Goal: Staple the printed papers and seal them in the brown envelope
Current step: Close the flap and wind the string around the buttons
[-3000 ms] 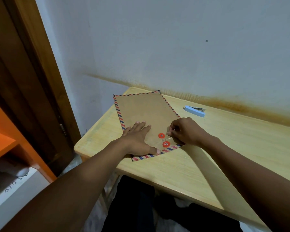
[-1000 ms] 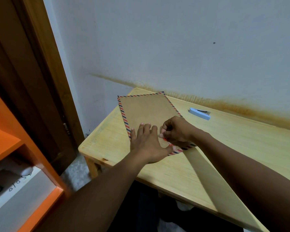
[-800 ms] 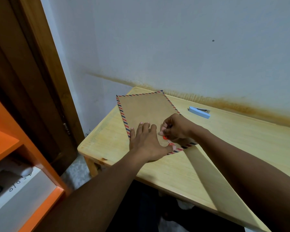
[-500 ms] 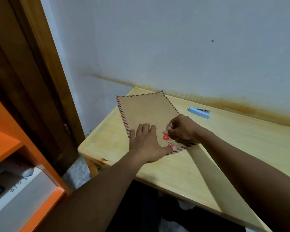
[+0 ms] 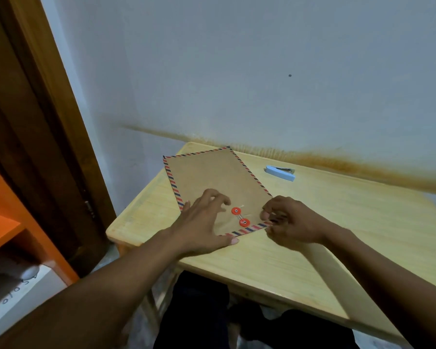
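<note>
The brown paper envelope with a red-and-blue striped border [image 5: 212, 182] lies flat on the pale wooden table [image 5: 337, 222], its far left corner overhanging the table's left edge. To its right the tabletop is bare except for a light-blue stapler [image 5: 280, 173] near the wall. Two red closure discs [image 5: 240, 217] (joined by a thin string) sit near the envelope's near end. The left hand [image 5: 204, 222] is open, fingers loosely curled over the envelope. The right hand [image 5: 291, 222] pinches the envelope's near right corner.
</note>
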`<state>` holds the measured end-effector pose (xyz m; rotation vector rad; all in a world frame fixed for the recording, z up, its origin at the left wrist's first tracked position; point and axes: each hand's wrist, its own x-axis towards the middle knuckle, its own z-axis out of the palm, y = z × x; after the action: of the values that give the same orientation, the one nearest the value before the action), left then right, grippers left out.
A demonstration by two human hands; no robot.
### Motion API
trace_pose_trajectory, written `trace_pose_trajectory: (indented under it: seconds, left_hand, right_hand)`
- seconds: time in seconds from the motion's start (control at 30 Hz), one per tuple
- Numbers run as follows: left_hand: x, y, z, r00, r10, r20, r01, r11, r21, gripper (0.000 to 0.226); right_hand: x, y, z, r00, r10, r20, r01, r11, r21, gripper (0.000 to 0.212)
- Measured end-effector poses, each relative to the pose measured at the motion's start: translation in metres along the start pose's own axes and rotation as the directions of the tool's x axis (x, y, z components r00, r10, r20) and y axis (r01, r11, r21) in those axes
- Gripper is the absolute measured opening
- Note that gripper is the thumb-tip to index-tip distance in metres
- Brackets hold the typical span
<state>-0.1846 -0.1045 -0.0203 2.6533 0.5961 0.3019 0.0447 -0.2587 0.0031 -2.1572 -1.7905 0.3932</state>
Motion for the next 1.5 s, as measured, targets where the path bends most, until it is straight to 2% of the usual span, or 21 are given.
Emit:
trace_pose_trajectory:
  seconds: [0.07, 0.13, 0.2, 0.3, 0.37, 0.47, 0.5, 0.57, 0.67, 0.73, 0.8, 0.97, 1.07, 1.13, 1.27, 1.37, 1.5]
  left_hand:
    - [-0.006, 0.005, -0.004, 0.990, 0.133, -0.035, -0.126, 0.980, 0.156, 0.045]
    - [-0.009, 0.012, -0.009, 0.959, 0.282, -0.026, -0.257, 0.903, 0.346, 0.021]
    - [-0.010, 0.015, -0.011, 0.926, 0.377, -0.027, -0.322, 0.826, 0.462, 0.018]
    - [-0.012, 0.008, -0.011, 0.897, 0.437, -0.065, -0.342, 0.780, 0.524, 0.024]
    - [-0.014, 0.001, -0.013, 0.873, 0.476, -0.105, -0.357, 0.771, 0.528, 0.036]
    - [-0.005, -0.008, -0.026, 0.845, 0.498, -0.195, -0.356, 0.795, 0.490, 0.052]
    - [0.001, -0.007, -0.034, 0.830, 0.507, -0.233, -0.360, 0.806, 0.470, 0.051]
    - [0.014, 0.002, -0.056, 0.774, 0.536, -0.336, -0.365, 0.812, 0.456, 0.034]
    - [0.036, 0.027, -0.096, 0.689, 0.550, -0.472, -0.347, 0.822, 0.452, 0.019]
    - [0.049, 0.048, -0.125, 0.676, 0.497, -0.543, -0.337, 0.865, 0.372, 0.013]
    - [0.060, 0.067, -0.155, 0.687, 0.375, -0.622, -0.306, 0.926, 0.220, 0.014]
    - [0.077, 0.094, -0.205, 0.744, 0.128, -0.656, -0.271, 0.955, -0.122, 0.044]
    - [0.088, 0.091, -0.203, 0.835, 0.007, -0.550, -0.267, 0.879, -0.395, 0.052]
    - [0.095, 0.096, -0.189, 0.886, -0.011, -0.463, -0.265, 0.807, -0.528, 0.052]
    - [0.118, 0.127, -0.152, 0.853, -0.107, -0.510, -0.295, 0.708, -0.642, 0.043]
    - [0.142, 0.153, -0.123, 0.828, -0.170, -0.534, -0.301, 0.670, -0.679, 0.024]
    - [0.167, 0.182, -0.077, 0.779, -0.312, -0.543, -0.281, 0.601, -0.748, 0.008]
  right_hand:
    - [-0.007, 0.003, 0.002, 0.999, -0.017, -0.038, 0.016, 1.000, -0.018, 0.014]
    - [-0.010, 0.000, 0.002, 0.997, -0.019, -0.079, 0.016, 0.999, -0.040, 0.010]
    - [-0.010, -0.001, 0.002, 0.994, -0.005, -0.111, -0.001, 0.999, -0.050, 0.010]
    - [-0.011, 0.001, 0.001, 0.991, 0.031, -0.129, -0.039, 0.997, -0.060, 0.010]
    - [-0.013, 0.000, 0.000, 0.988, 0.069, -0.138, -0.064, 0.997, 0.042, 0.009]
    - [-0.015, -0.002, -0.011, 0.976, 0.111, -0.185, -0.055, 0.957, 0.284, 0.013]
    - [-0.015, -0.002, -0.018, 0.969, 0.123, -0.214, -0.039, 0.933, 0.358, 0.013]
    - [-0.016, -0.005, -0.038, 0.949, 0.134, -0.287, 0.010, 0.893, 0.450, 0.013]
    - [-0.015, -0.012, -0.076, 0.894, 0.154, -0.421, 0.089, 0.859, 0.504, 0.013]
    - [-0.013, -0.018, -0.103, 0.841, 0.170, -0.514, 0.154, 0.835, 0.528, 0.015]
    - [-0.011, -0.026, -0.132, 0.782, 0.173, -0.599, 0.228, 0.814, 0.533, 0.017]
    - [-0.018, -0.040, -0.199, 0.645, 0.173, -0.744, 0.323, 0.821, 0.471, 0.014]
    - [-0.029, -0.043, -0.226, 0.567, 0.202, -0.798, 0.338, 0.827, 0.449, 0.012]
    - [-0.035, -0.043, -0.239, 0.525, 0.231, -0.819, 0.331, 0.831, 0.447, 0.009]
    - [-0.046, -0.026, -0.250, 0.450, 0.267, -0.852, 0.218, 0.893, 0.395, 0.011]
    - [-0.061, -0.002, -0.250, 0.463, 0.349, -0.815, 0.121, 0.886, 0.448, 0.003]
    - [-0.086, 0.040, -0.234, 0.572, 0.473, -0.670, -0.056, 0.837, 0.544, 0.010]
